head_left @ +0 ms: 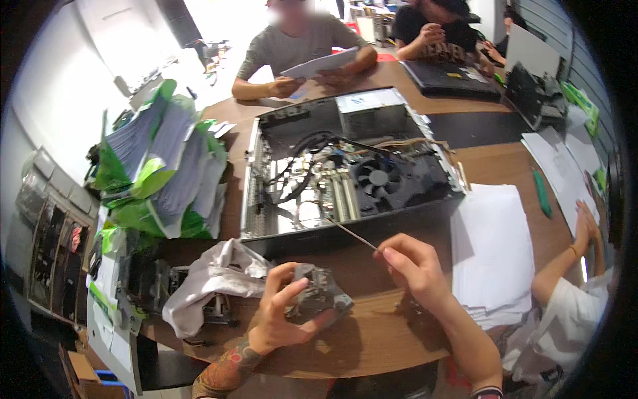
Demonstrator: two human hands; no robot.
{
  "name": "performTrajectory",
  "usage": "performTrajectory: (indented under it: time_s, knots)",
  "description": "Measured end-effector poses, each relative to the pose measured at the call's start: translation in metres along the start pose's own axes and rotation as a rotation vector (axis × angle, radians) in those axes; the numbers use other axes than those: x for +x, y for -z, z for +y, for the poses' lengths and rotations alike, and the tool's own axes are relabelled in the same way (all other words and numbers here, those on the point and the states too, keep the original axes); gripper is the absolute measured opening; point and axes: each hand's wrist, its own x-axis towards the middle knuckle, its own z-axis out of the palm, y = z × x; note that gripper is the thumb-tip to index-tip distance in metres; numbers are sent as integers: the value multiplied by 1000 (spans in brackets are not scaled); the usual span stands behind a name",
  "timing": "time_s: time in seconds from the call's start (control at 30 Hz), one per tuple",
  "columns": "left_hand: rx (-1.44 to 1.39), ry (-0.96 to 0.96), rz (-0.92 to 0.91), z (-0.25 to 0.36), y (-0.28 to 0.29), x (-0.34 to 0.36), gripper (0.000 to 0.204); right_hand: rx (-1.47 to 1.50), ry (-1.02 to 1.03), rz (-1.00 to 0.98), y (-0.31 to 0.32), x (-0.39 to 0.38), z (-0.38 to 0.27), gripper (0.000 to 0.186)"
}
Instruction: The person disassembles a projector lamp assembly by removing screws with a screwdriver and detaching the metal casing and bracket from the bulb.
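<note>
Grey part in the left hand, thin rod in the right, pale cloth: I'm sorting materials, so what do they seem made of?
Grey part: metal or plastic, mostly dull; its grey, blocky surface fits either. Thin rod: probably metal, smooth; it looks slim, straight and stiff. Pale cloth: soft fabric, matte; it drapes in loose folds.
</note>
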Motion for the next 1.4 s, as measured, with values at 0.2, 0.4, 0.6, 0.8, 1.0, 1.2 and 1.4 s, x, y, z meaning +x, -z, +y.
performTrajectory:
  time_s: [0.2,0.4,0.6,0.8,1.0,1.2,1.4]
  knots:
    - [102,-19,-98,2,5,-3,83,-25,202,127,14,-1,-11,18]
    - [164,-30,-115,7,7,-7,70,-342,384,278,13,-38,-29,21]
    - [413,-378,-343,7,0,8,60,-479,310,658,23,-123,9,23]
    - [383,-427,-306,7,-12,17,63,-281,305,854,26,-179,63,21]
    - [347,-421,-279,3,-18,5,64,35,290,901,19,-179,47,38]
    - [311,-416,-271,-3,-15,3,63,-18,414,926,15,-177,59,35]
    - [314,-420,-244,-3,-15,-1,60,-388,638,1019,-3,-150,56,43]
